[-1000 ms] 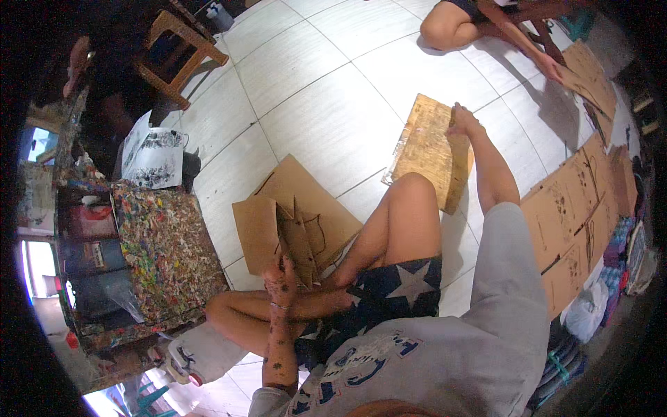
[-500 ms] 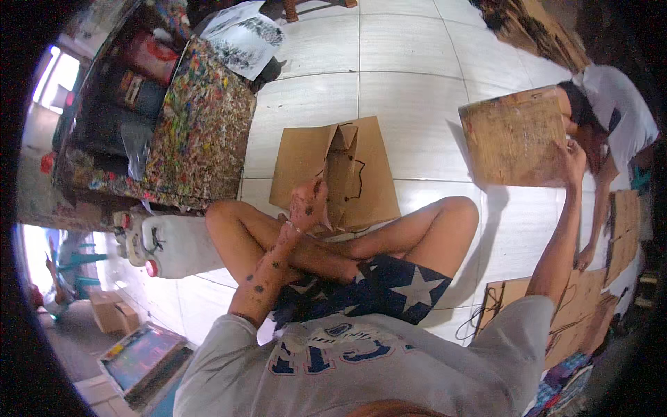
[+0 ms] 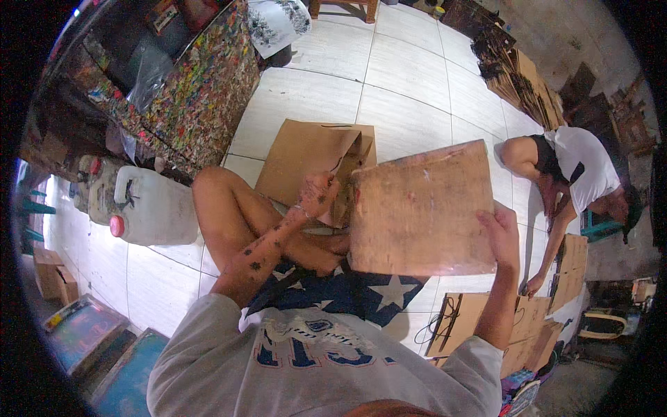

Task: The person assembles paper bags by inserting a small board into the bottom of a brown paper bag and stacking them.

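In front of my crossed legs a brown paper bag (image 3: 295, 158) lies on the tiles, its mouth spread apart. My left hand (image 3: 320, 192) is closed on the near rim of that mouth; dark stains mark the hand and forearm. A flat, worn rectangular wooden board (image 3: 420, 212) is held up over my right thigh by my right hand (image 3: 499, 233). That hand grips the board's right edge, thumb on the face I see and the other fingers mostly hidden. The board's left edge is beside the bag's mouth and covers part of the bag; whether they touch I cannot tell.
A paint-crusted block (image 3: 201, 83) and a white jerrycan (image 3: 156, 205) stand at my left. Low at the right, several flat brown bags (image 3: 462, 320) lie near another person (image 3: 583, 163), who reaches toward them. More brown sheets (image 3: 531, 83) are stacked at far right.
My right hand has brought the board left from the far right to the bag's mouth. The left hand keeps its grip on the bag. The view has shifted, showing more of the other person.
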`<action>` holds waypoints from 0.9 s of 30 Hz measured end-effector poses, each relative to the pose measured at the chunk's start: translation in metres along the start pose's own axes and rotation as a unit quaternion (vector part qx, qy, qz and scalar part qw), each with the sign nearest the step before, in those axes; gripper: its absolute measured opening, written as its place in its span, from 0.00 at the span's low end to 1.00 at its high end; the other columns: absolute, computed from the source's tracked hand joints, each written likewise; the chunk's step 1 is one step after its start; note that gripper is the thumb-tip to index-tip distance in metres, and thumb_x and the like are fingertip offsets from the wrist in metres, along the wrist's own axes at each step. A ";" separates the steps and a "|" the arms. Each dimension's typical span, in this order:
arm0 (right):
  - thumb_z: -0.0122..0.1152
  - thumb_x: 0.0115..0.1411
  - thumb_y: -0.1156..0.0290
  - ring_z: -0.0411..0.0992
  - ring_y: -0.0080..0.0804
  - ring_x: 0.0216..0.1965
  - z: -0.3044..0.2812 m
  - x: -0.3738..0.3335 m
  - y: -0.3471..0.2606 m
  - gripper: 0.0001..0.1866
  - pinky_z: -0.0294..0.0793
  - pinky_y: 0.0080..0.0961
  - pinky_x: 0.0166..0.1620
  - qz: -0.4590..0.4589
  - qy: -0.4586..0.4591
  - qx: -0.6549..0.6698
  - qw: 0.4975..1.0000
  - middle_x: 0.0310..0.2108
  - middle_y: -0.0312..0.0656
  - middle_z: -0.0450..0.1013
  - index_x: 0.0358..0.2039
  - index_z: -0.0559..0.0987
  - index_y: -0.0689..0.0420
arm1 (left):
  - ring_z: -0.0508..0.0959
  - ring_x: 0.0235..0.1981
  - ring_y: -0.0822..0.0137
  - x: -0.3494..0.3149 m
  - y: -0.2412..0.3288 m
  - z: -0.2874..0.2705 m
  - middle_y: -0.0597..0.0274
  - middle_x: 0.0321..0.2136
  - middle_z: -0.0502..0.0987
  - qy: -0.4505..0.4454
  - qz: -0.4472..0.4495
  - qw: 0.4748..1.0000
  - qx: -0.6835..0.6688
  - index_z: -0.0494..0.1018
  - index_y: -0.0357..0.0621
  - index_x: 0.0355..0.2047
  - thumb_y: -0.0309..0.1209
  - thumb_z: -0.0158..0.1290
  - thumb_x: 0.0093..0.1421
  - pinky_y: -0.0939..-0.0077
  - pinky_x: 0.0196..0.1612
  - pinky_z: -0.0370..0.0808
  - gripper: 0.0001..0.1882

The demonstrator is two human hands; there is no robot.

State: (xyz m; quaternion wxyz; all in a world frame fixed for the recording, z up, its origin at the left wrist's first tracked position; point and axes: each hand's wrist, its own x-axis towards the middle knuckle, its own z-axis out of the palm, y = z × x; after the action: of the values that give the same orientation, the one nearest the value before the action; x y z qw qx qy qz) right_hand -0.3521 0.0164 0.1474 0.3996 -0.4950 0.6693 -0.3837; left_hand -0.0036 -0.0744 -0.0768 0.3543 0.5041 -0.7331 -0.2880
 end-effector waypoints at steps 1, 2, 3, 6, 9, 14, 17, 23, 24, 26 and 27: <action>0.55 0.58 0.74 0.70 0.19 0.32 0.006 0.005 -0.006 0.12 0.70 0.19 0.36 0.011 -0.027 -0.008 1.000 0.31 0.36 0.75 0.41 0.76 0.67 | 0.76 0.25 0.48 -0.001 0.001 0.002 0.47 0.19 0.74 -0.009 -0.002 1.000 0.027 0.72 0.36 0.31 0.33 0.49 0.56 0.57 0.28 0.72 0.11; 0.55 0.58 0.74 0.70 0.18 0.32 0.009 0.011 -0.006 0.12 0.70 0.19 0.36 -0.002 -0.017 0.011 1.000 0.31 0.36 0.75 0.41 0.76 0.67 | 0.76 0.25 0.48 -0.003 0.013 0.001 0.48 0.20 0.74 -0.021 -0.005 0.998 0.054 0.72 0.36 0.32 0.33 0.49 0.57 0.57 0.29 0.72 0.11; 0.55 0.59 0.74 0.70 0.18 0.32 0.014 0.017 -0.001 0.12 0.70 0.19 0.36 -0.015 -0.008 0.031 0.999 0.31 0.36 0.75 0.41 0.76 0.67 | 0.77 0.25 0.48 -0.006 0.021 0.001 0.48 0.20 0.74 -0.033 -0.008 0.996 0.082 0.72 0.36 0.32 0.33 0.49 0.57 0.57 0.29 0.73 0.11; 0.54 0.59 0.75 0.69 0.18 0.32 0.030 0.022 0.022 0.11 0.69 0.18 0.37 -0.028 0.027 0.001 0.999 0.31 0.36 0.75 0.40 0.76 0.67 | 0.78 0.27 0.49 -0.013 0.023 0.001 0.48 0.22 0.75 -0.060 0.048 0.973 0.219 0.71 0.35 0.35 0.34 0.48 0.58 0.58 0.30 0.74 0.13; 0.55 0.59 0.74 0.69 0.18 0.32 0.046 0.006 0.031 0.11 0.69 0.17 0.36 -0.019 0.066 0.026 0.997 0.32 0.36 0.75 0.40 0.77 0.68 | 0.78 0.28 0.49 -0.015 0.023 -0.003 0.48 0.25 0.75 -0.124 0.016 0.966 0.227 0.70 0.33 0.37 0.34 0.47 0.58 0.58 0.30 0.75 0.14; 0.54 0.59 0.75 0.68 0.17 0.29 0.033 0.014 0.058 0.11 0.68 0.16 0.34 0.009 0.047 0.108 0.993 0.31 0.34 0.75 0.40 0.77 0.67 | 0.78 0.29 0.51 -0.035 -0.041 0.023 0.50 0.28 0.75 0.012 0.215 0.878 0.426 0.69 0.36 0.38 0.33 0.45 0.58 0.60 0.29 0.75 0.13; 0.55 0.60 0.73 0.67 0.17 0.27 0.037 0.006 0.081 0.10 0.68 0.17 0.31 0.022 0.080 0.134 0.987 0.29 0.33 0.74 0.38 0.78 0.65 | 0.77 0.29 0.54 -0.020 -0.012 0.016 0.53 0.30 0.74 -0.115 0.180 0.908 0.359 0.69 0.39 0.41 0.32 0.44 0.59 0.62 0.29 0.75 0.13; 0.52 0.63 0.63 0.68 0.26 0.31 0.136 -0.016 0.106 0.14 0.70 0.29 0.36 0.049 0.007 -0.027 0.998 0.27 0.37 0.73 0.36 0.76 0.63 | 0.76 0.32 0.57 -0.015 0.020 0.014 0.55 0.34 0.73 -0.265 0.095 0.935 0.216 0.69 0.43 0.43 0.32 0.44 0.59 0.65 0.36 0.76 0.13; 0.49 0.64 0.65 0.68 0.27 0.33 0.156 -0.013 0.109 0.13 0.70 0.27 0.38 -0.021 -0.057 0.056 0.997 0.30 0.38 0.73 0.39 0.75 0.61 | 0.76 0.32 0.57 -0.016 0.027 0.022 0.55 0.35 0.73 -0.267 0.102 0.934 0.216 0.69 0.43 0.43 0.32 0.44 0.59 0.65 0.36 0.76 0.13; 0.49 0.62 0.72 0.70 0.31 0.37 0.201 0.016 0.179 0.13 0.70 0.27 0.42 -0.073 -0.036 -0.067 0.994 0.37 0.44 0.74 0.45 0.72 0.62 | 0.76 0.33 0.57 -0.014 0.036 0.032 0.54 0.35 0.73 -0.264 0.114 0.932 0.220 0.69 0.42 0.43 0.33 0.45 0.59 0.65 0.36 0.76 0.13; 0.49 0.56 0.78 0.70 0.41 0.44 0.205 0.009 0.125 0.23 0.68 0.36 0.49 -0.026 -0.100 0.041 0.994 0.42 0.51 0.71 0.54 0.66 0.64 | 0.76 0.33 0.57 -0.018 0.030 0.028 0.54 0.35 0.73 -0.257 0.105 0.936 0.218 0.70 0.42 0.43 0.33 0.45 0.59 0.66 0.37 0.75 0.13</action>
State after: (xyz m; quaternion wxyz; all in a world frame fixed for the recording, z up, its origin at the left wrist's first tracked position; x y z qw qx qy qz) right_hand -0.2110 0.0109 -0.0472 0.4745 -0.5317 0.5962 -0.3696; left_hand -0.0379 -0.0452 -0.0735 0.0632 0.3978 -0.8927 -0.2021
